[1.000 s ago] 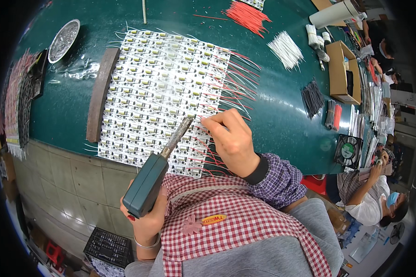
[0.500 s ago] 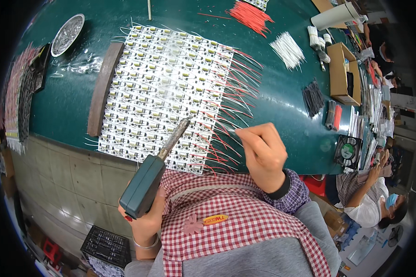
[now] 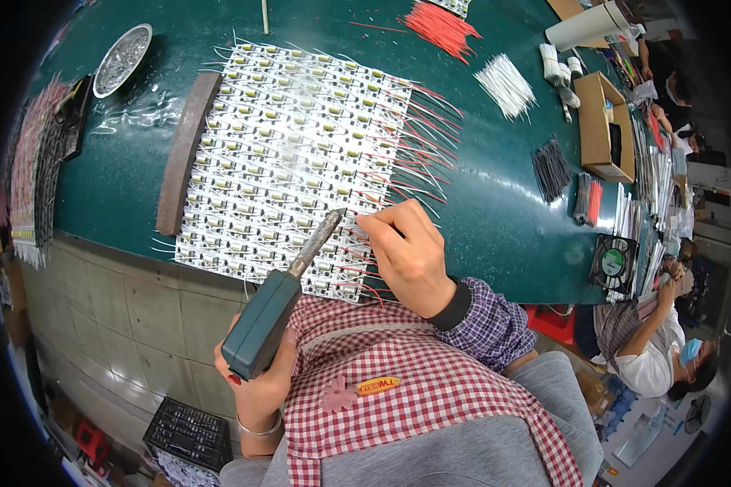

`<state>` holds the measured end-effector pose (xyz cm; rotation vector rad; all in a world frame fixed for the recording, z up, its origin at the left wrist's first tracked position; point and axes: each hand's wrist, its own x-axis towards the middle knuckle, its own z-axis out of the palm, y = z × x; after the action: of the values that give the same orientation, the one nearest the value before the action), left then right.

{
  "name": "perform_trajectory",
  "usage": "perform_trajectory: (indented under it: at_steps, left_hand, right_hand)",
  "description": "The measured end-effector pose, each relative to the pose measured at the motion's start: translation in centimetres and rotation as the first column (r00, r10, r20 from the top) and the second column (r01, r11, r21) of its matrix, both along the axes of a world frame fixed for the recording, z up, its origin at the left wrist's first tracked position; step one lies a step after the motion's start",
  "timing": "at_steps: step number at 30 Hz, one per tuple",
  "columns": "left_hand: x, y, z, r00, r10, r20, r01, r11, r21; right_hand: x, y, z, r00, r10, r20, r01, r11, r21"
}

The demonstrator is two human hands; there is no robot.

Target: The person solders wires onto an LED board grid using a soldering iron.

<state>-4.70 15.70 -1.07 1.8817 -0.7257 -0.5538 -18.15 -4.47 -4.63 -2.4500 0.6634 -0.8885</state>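
Observation:
My left hand [image 3: 260,377] is wrapped round the dark green handle of a soldering gun [image 3: 261,321], whose metal tip points up and right to the board. Under that tip lies a large white panel of small circuit boards [image 3: 260,178], with rows of yellowish components and white wires across it. Red and white wires [image 3: 426,134] stick out past its right edge. My right hand [image 3: 414,260] is closed in a pinch over this edge, its fingertips just right of the soldering tip. A thin wire seems to be between them, mostly hidden by the fingers.
A brown bar [image 3: 185,154] lies along the panel's left edge. Farther left is a metal dish [image 3: 123,62]. Bundles of red wires [image 3: 439,31], white wires [image 3: 505,86] and black wires [image 3: 551,170] lie to the right, near a cardboard box [image 3: 597,130] and a small fan [image 3: 613,264].
My right hand has moved left from beyond the wire ends to the panel's edge. The soldering gun has shifted slightly right, and its tip is now beside my right fingertips.

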Motion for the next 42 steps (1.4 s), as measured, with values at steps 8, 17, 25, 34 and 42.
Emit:
perform_trajectory:
  at_steps: [8, 17, 25, 34, 42]
  left_hand:
    - [0.6, -0.9, 0.2, 0.993, -0.079, -0.084, 0.076, 0.996, -0.038]
    - [0.6, -0.9, 0.7, 0.995, -0.083, -0.061, 0.084, 0.996, 0.014]
    - [0.0, 1.1, -0.4, 0.997, -0.031, -0.071, 0.033, 0.999, 0.038]
    - [0.1, -0.7, -0.2, 0.995, -0.051, -0.091, 0.048, 0.998, -0.027]
    - [-0.3, 0.4, -0.6, 1.000, 0.026, 0.006, -0.026, 1.000, -0.004]
  right_hand:
    - [-0.1, 0.0, -0.1, 0.999, -0.007, -0.038, 0.007, 1.000, -0.005]
    - [-0.1, 0.1, -0.3, 0.999, -0.008, -0.052, 0.006, 1.000, -0.028]
    - [-0.1, 0.0, -0.2, 0.999, -0.006, -0.050, 0.004, 0.999, -0.035]
    - [-0.1, 0.1, -0.2, 0.999, 0.000, -0.050, -0.001, 1.000, -0.025]
    - [-0.1, 0.0, -0.3, 0.998, 0.010, -0.058, -0.012, 0.999, -0.038]
